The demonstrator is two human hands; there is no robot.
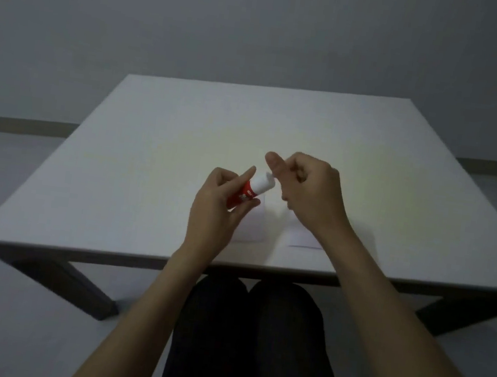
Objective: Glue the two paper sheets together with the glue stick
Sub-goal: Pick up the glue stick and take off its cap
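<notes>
My left hand (213,206) grips the red body of a glue stick (241,195) above the table, tilted up to the right. Its white cap (261,183) sits on the stick. My right hand (309,192) is curled at the cap's end, with the thumb above the cap and the fingers below it, pinching it. Two small white paper sheets lie flat side by side on the white table (150,160) under my hands. My left hand partly hides the left sheet (250,226), and my right wrist partly hides the right sheet (299,237).
The table's near edge (107,255) runs just in front of my knees, which are in dark trousers (245,329). Dark table legs angle down at the left and right. A grey wall and floor lie beyond.
</notes>
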